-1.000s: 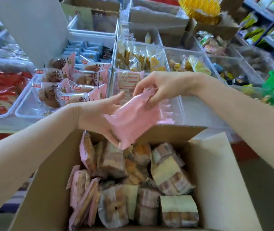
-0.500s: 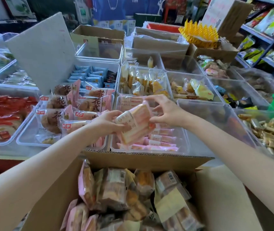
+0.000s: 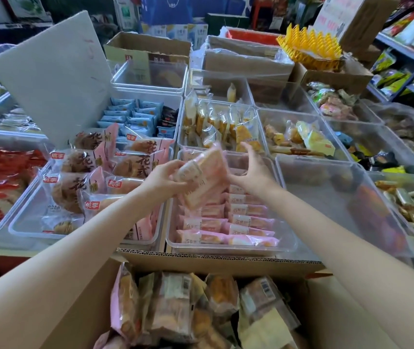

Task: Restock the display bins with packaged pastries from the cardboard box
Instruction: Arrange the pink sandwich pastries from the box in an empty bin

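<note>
— Fingers [image 3: 175, 165]?
— Left hand [image 3: 162, 178]: curled round the near end of a pink packet [image 3: 204, 178], gripping. Right hand [image 3: 252, 172]: spread, fingers loosely bent, just beside the packet's right edge; touching or not, cannot tell.
— Packet's place?
— Tilted, blurred, held above the clear bin [image 3: 286, 244], over its far half.
— Inside the bin?
— Rows of matching pink packets [image 3: 226, 222] lying flat, filling the near half.
— Nearer than the bin?
— Open cardboard box [image 3: 213, 260], touching the bin's front edge, packed with wrapped pastries [image 3: 175, 306].
— Left of the bin?
— Another bin with round cakes [image 3: 95, 172] in pink wrappers.
— Beyond the bin?
— Bin of yellow pastries [image 3: 226, 124].
</note>
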The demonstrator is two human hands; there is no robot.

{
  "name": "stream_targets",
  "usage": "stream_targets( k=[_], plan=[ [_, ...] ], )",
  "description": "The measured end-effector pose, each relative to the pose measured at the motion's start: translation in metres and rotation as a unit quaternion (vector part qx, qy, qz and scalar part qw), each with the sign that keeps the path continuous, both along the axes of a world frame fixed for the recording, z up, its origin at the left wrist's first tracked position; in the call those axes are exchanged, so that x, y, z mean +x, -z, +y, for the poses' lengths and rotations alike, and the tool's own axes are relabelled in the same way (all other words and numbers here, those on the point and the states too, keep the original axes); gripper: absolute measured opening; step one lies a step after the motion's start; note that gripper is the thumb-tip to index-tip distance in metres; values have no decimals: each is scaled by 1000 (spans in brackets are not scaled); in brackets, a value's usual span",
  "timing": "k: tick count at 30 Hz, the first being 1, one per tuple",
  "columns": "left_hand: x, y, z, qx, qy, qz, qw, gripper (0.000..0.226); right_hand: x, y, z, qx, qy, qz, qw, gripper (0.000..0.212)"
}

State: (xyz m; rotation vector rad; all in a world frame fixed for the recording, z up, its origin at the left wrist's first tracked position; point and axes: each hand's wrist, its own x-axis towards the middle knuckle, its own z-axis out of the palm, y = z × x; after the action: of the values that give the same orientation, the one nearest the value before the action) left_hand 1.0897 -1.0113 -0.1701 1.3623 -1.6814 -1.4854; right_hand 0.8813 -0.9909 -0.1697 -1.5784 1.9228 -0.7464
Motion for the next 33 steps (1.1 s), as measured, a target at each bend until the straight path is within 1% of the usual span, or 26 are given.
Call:
stream_targets(
  k=[1, 2, 3, 4, 5, 6, 7, 10, 12, 14, 16, 18, 20, 21, 22, 24, 26, 28, 29, 31, 33],
  plan=[
    [-4, 0, -4, -42, 26, -67, 997, 35, 1, 0, -2, -46, -40, 75, 995, 90],
    [-8, 0, -7, -83, 53, -133, 986, 35, 3, -1, -4, -68, -99, 148, 982, 86],
    [-11, 1, -9, -117, 86, -190, 971, 35, 4, 0, -8, -48, -162, 201, 965, 79],
    [-15, 3, -10, -145, 122, -237, 953, 35, 5, 2, -11, 6, -211, 230, 950, 67],
    [-18, 8, -11, -168, 152, -273, 935, 37, 5, 8, -15, 65, -236, 250, 937, 53],
    [-21, 15, -11, -190, 165, -303, 919, 38, 3, 15, -18, 104, -235, 265, 929, 42],
    [-23, 22, -10, -211, 156, -326, 908, 40, 2, 23, -20, 114, -216, 273, 931, 34],
    [-20, 33, -6, -264, 87, -357, 892, 47, -2, 37, -27, 43, -117, 294, 948, 24],
    [-14, 34, -3, -272, 92, -363, 887, 45, -4, 41, -38, 9, -50, 264, 963, 24],
    [-6, 35, 1, -279, 131, -378, 873, 35, 0, 46, -55, 1, -21, 264, 964, 28],
    [0, 37, 6, -286, 169, -416, 847, 31, 12, 58, -71, 31, -27, 289, 956, 34],
    [1, 43, 9, -291, 180, -446, 827, 33, 24, 74, -84, 88, -43, 292, 952, 36],
    [0, 45, 10, -301, 173, -436, 830, 36, 34, 88, -90, 109, -40, 246, 962, 44],
    [0, 45, 9, -309, 168, -422, 835, 37, 34, 94, -91, 84, -20, 224, 971, 47],
    [-1, 45, 9, -315, 162, -410, 841, 38, 34, 94, -89, 46, -2, 223, 974, 47],
    [-2, 44, 8, -314, 149, -388, 854, 39, 30, 90, -81, -25, 14, 228, 973, 41],
    [-2, 45, 10, -326, 137, -366, 861, 37, 26, 83, -72, -39, 10, 211, 977, 42],
    [1, 45, 15, -362, 132, -319, 866, 31, 25, 75, -62, -32, -12, 177, 984, 41],
    [3, 44, 20, -386, 135, -292, 864, 26, 26, 70, -55, -44, -26, 160, 986, 38],
    [10, 41, 35, -435, 135, -248, 855, 22, 32, 55, -34, -99, -65, 125, 985, 28],
    [18, 37, 55, -457, 148, -222, 848, 24, 44, 36, -3, -171, -136, 104, 970, 21]
  ],
)
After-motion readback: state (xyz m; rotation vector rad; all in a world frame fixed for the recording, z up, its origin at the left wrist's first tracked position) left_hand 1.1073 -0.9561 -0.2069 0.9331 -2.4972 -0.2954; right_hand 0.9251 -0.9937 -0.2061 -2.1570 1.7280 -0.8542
